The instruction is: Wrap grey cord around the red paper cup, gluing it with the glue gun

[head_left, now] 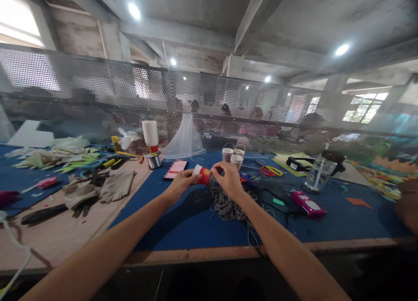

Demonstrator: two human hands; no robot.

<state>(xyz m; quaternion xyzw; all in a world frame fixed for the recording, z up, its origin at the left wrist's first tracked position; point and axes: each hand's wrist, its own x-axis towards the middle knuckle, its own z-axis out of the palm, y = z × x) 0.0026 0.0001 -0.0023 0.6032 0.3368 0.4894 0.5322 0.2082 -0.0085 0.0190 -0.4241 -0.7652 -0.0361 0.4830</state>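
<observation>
My left hand (pixel 183 181) is closed around a red and white paper cup (pixel 205 174), which lies on its side in the air above the blue table. At the cup's other end, my right hand (pixel 227 177) has its fingers pinched together; what they hold, if anything, is too small to make out. A tangled heap of grey cord (pixel 228 205) lies below my right hand and wrist. Behind that hand stand several small white cups (pixel 227 153) with thin loop handles. A phone with a pink screen (pixel 176 168) lies beyond my left hand.
Stacked paper cups (pixel 150 133) and a spool (pixel 153 160) stand at the back left. Gloves (pixel 116 185) lie left. Scissors (pixel 272 170), a magenta box (pixel 308 204) and a clear jar (pixel 320 174) are right. A mesh screen (pixel 209 100) runs behind; people sit beyond.
</observation>
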